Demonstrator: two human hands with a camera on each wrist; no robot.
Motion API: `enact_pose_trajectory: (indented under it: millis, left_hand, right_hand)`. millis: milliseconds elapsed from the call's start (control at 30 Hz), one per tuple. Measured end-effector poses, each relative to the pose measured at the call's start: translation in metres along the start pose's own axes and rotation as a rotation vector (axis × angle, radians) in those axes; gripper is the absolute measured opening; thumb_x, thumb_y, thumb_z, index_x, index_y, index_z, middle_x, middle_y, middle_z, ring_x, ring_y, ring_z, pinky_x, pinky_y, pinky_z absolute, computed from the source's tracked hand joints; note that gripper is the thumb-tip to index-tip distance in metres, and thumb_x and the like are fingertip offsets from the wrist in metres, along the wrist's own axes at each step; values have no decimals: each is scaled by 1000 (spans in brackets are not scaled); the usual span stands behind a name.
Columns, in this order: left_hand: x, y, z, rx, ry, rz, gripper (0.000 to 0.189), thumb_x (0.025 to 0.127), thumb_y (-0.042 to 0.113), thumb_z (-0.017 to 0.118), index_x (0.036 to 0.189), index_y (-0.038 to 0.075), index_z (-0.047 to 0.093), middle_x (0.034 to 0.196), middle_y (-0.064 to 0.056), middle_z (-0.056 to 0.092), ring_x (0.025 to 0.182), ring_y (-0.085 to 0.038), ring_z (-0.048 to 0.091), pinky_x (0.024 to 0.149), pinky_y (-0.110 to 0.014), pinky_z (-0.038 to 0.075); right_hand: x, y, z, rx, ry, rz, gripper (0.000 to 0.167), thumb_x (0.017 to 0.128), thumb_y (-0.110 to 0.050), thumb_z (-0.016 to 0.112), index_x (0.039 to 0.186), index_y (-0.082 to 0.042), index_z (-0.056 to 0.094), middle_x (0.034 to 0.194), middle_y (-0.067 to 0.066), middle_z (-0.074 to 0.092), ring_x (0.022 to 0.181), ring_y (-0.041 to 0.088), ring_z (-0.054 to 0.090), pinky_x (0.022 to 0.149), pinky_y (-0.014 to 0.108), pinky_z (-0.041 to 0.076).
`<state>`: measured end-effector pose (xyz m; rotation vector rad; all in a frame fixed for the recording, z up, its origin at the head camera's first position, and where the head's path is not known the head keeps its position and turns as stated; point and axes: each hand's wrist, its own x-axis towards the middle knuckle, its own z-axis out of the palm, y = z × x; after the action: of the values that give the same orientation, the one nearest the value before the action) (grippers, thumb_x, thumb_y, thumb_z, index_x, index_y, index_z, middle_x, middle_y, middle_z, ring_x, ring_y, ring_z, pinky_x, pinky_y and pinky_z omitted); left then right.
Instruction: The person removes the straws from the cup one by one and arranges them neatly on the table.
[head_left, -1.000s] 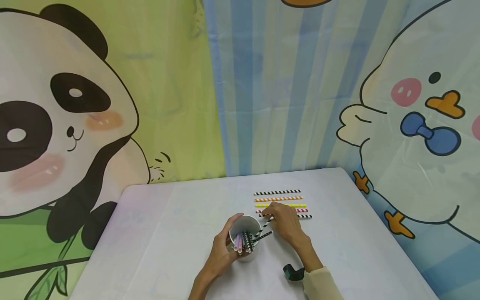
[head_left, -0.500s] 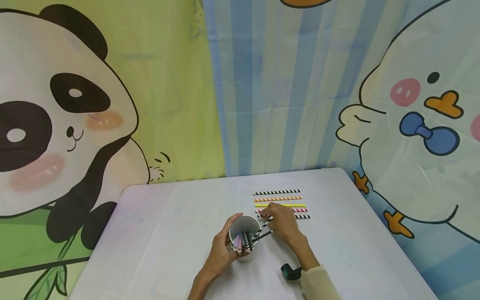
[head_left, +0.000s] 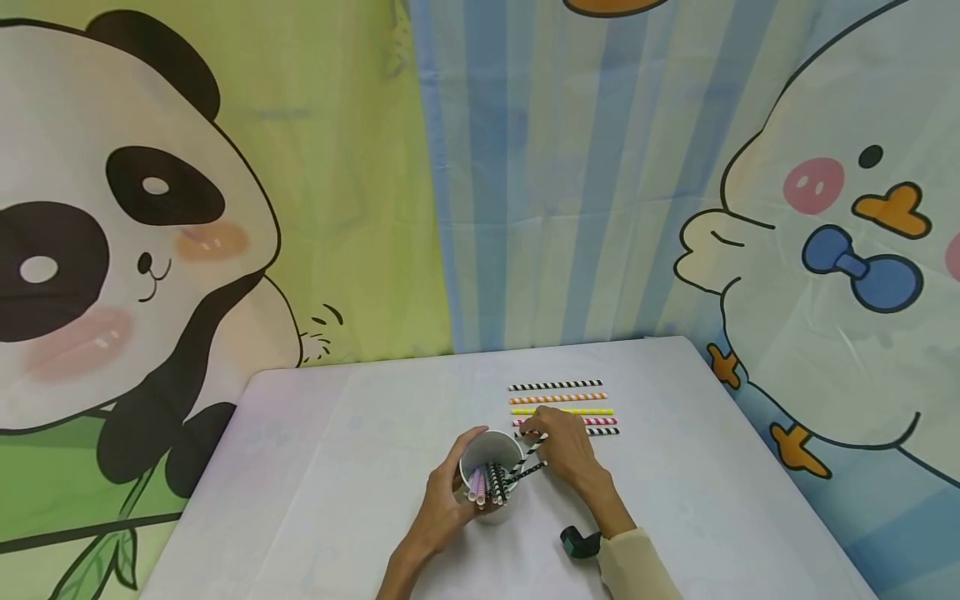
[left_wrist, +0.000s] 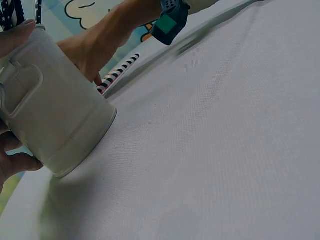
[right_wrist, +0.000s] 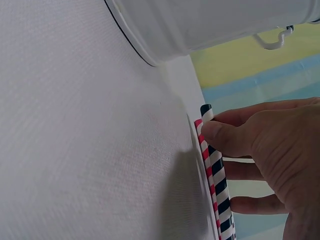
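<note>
My left hand (head_left: 442,493) grips a small white pail (head_left: 486,446) around its side and tilts it toward me. Several paper straws (head_left: 491,483), black patterned, pink and lilac, stand in the pail, and two black-and-white ones lean out over its right rim. The right hand (head_left: 566,443) is just right of the pail, by the row of straws on the table. Its thumb and index finger pinch a black-and-white striped straw (right_wrist: 220,180) close to one end, in the right wrist view. A red-and-white striped straw (right_wrist: 206,155) lies right alongside it.
Behind the right hand, yellow (head_left: 596,411), orange (head_left: 558,399) and black-striped (head_left: 555,385) straws lie in parallel on the white table (head_left: 337,467). A dark device (head_left: 580,542) sits at the right wrist. Cartoon-printed curtains (head_left: 517,167) stand behind the table.
The pinched black-and-white straw and the right hand have shifted slightly to the left. The left hand and the pail have stayed in place.
</note>
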<state>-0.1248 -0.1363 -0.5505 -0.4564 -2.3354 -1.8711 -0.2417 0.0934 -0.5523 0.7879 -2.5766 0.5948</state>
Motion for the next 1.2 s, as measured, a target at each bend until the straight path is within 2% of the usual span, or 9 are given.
enact_pose_trajectory:
  millis: [200, 300, 467, 633, 867, 1200]
  left_hand:
    - [0, 0, 0, -3, 2, -16, 99, 81, 17, 92, 165, 36, 42, 153, -16, 63, 137, -44, 63, 119, -57, 52]
    - [0, 0, 1, -1, 5, -25, 99, 81, 16, 92, 165, 34, 43, 153, -16, 63, 137, -44, 63, 118, -56, 52]
    - [0, 0, 1, -4, 3, -24, 99, 81, 17, 92, 166, 26, 43, 153, -17, 63, 137, -45, 63, 119, -59, 51]
    - [0, 0, 1, 8, 4, -12, 98, 81, 17, 91, 165, 33, 43, 152, -18, 63, 136, -45, 63, 118, -59, 52]
    - [0, 0, 1, -1, -2, 13, 99, 82, 15, 91, 166, 32, 42, 153, -18, 62, 136, -45, 64, 117, -58, 53]
    - [0, 1, 0, -5, 3, 10, 99, 81, 14, 91, 165, 33, 42, 152, -18, 63, 135, -45, 64, 118, -56, 53]
  right_hand:
    - [0, 2, 3, 11, 3, -17, 56, 56, 21, 68, 87, -23, 85, 75, -12, 67, 72, 9, 66, 62, 29, 49]
    - [0, 3, 5, 19, 13, -20, 57, 55, 22, 67, 85, -22, 85, 74, -11, 66, 71, 9, 65, 61, 30, 49]
    - [0, 4, 8, 4, 15, -15, 55, 57, 23, 67, 87, -20, 85, 76, -10, 68, 72, 11, 67, 61, 31, 50]
    - [0, 5, 10, 22, 21, -23, 55, 58, 24, 65, 87, -18, 85, 76, -8, 68, 72, 11, 67, 62, 30, 51]
    - [-1, 5, 11, 121, 76, -63, 43, 67, 22, 71, 85, -15, 83, 74, -4, 69, 71, 12, 66, 64, 35, 55]
    - [1, 4, 11, 66, 63, -43, 50, 62, 24, 65, 84, -17, 82, 73, -7, 64, 71, 9, 60, 61, 28, 47]
